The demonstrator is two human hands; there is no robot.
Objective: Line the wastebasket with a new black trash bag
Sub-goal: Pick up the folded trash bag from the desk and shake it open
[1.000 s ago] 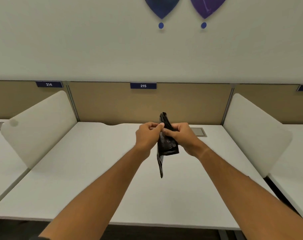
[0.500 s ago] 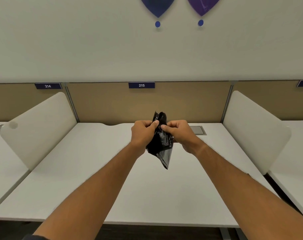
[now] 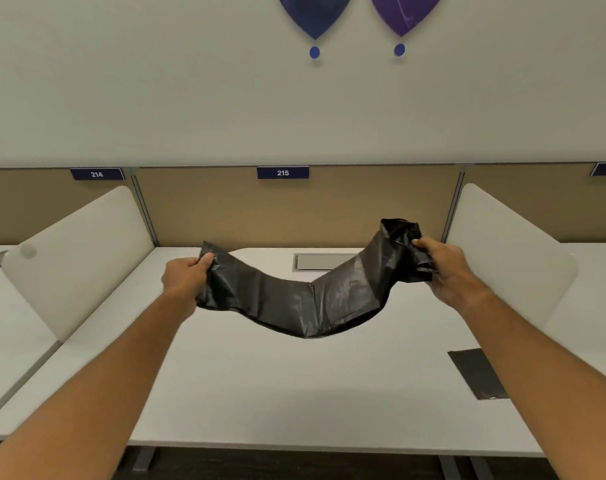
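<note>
A black trash bag [image 3: 305, 303] hangs stretched between my two hands above the white desk [image 3: 294, 386], sagging in the middle. My left hand [image 3: 185, 277] pinches its left end. My right hand [image 3: 440, 268] grips the right end, which is still bunched and crumpled above my fingers. No wastebasket is in view.
A flat folded black bag [image 3: 476, 374] lies on the desk by my right forearm. White side dividers stand at left [image 3: 76, 258] and right [image 3: 502, 258]. A grey cable hatch [image 3: 324, 262] sits at the desk's back, under the tan panel marked 215 [image 3: 283, 172].
My hands have pulled apart sideways, and the bag has gone from a small folded wad held at the centre to a long strip stretched between them.
</note>
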